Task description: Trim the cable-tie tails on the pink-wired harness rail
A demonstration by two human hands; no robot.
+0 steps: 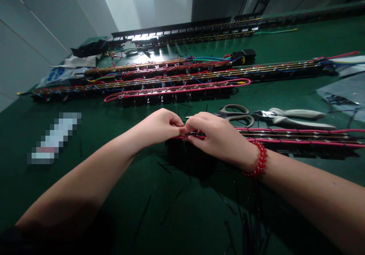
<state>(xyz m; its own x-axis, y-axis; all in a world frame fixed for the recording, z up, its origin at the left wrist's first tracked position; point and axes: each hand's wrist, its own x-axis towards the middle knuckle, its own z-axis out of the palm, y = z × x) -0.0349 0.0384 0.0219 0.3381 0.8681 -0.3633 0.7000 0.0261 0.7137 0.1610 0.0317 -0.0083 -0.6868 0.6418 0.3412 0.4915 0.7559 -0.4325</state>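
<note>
A long, narrow wired strip (296, 136) with red wires along both edges lies across the near part of the table, running off to the right. My right hand (213, 133), with a red bead bracelet (261, 160) at the wrist, is closed around its left end, thumb below and fingers above. My left hand (164, 125) is in a pinch at the very tip of that end, its fingertips meeting those of the right hand. Whatever sits between the left fingertips is too small and hidden to make out. Grey-handled scissors (225, 114) lie just behind the right hand.
Pliers with pale handles (302, 113) rest behind the strip. Thin black strips (142, 217) are scattered on the green table (114, 209). Farther back lie several more wired strips (176, 91) and plastic bags (346, 95). A blurred-out pale object (57, 137) is at left.
</note>
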